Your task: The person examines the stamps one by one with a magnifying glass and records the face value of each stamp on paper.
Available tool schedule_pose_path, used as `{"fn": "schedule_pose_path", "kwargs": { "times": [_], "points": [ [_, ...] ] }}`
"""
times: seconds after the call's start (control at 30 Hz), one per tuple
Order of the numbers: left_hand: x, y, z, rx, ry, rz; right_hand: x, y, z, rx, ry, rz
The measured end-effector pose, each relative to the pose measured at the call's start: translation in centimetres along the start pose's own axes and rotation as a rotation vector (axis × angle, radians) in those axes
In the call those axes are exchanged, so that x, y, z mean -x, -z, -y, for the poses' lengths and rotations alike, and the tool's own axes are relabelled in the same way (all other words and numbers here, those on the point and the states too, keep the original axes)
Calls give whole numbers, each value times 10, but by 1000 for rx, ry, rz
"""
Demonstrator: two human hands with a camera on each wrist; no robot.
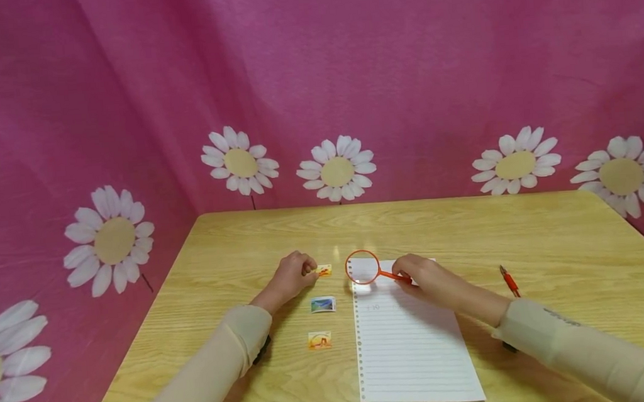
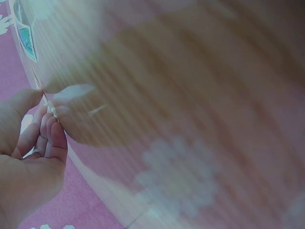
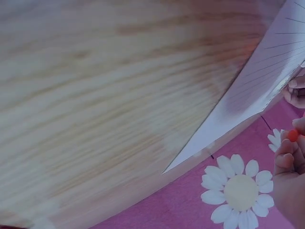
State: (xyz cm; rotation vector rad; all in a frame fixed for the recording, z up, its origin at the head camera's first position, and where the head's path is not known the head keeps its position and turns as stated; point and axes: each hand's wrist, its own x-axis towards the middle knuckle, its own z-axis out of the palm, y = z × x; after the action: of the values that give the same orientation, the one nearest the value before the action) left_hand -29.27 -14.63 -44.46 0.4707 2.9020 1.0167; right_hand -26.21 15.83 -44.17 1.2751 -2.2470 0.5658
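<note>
Three small picture stamps lie in a column left of a lined sheet of paper [image 1: 410, 345]. My left hand [image 1: 292, 274] pinches the left edge of the farthest one, a yellow-orange stamp [image 1: 325, 270]; the left wrist view catches it as a thin edge between thumb and fingers. Below it are a blue-green stamp [image 1: 323, 305] and another yellow-orange stamp [image 1: 320, 340]. In my right hand [image 1: 427, 278] is the orange handle of a round magnifying glass [image 1: 391, 275]. Its lens overlaps the sheet's upper left corner in the head view. Faint handwriting shows near the sheet's top.
An orange pen [image 1: 510, 282] lies right of the paper, near my right sleeve [image 1: 565, 333]. The wooden table [image 1: 234, 233] runs back to a pink curtain [image 1: 402, 62] printed with white daisies, which also hangs along the left side.
</note>
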Motion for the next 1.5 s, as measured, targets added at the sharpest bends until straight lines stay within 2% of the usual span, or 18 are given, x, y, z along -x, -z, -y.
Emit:
{"fn": "schedule_pose_path", "kwargs": {
  "times": [0.8, 1.03, 1.3, 1.5],
  "points": [
    [0, -1, 0, 19, 1, 8, -24, -15, 14, -32, 23, 3],
    [0, 1, -1, 15, -7, 10, -27, -15, 17, -22, 0, 15],
    [1, 1, 0, 1, -40, -14, -28, -14, 19, -19, 24, 1],
    [0, 1, 1, 0, -31, -12, -30, -15, 19, -21, 25, 15]
  ]
}}
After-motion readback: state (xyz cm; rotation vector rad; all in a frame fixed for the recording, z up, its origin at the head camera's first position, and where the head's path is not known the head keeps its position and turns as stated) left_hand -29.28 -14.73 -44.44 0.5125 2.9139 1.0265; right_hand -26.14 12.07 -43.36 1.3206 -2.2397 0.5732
